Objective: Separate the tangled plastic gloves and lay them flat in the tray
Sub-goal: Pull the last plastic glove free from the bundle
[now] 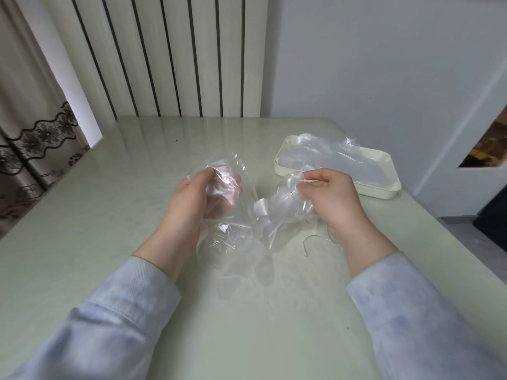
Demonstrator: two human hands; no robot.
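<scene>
Over the pale green table (109, 187) we hold the tangled plastic gloves (247, 229) between both hands. Our left hand (192, 198) curls its fingers round one crumpled bunch. Our right hand (334, 198) pinches another part between thumb and bent fingers. Just beyond the right hand, the cream tray (384, 192) holds other gloves (329, 157), with film spilling over its rim.

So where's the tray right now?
In the head view the tray sits on the right of the table, just beyond the right hand, with some clear gloves lying in it.
</scene>
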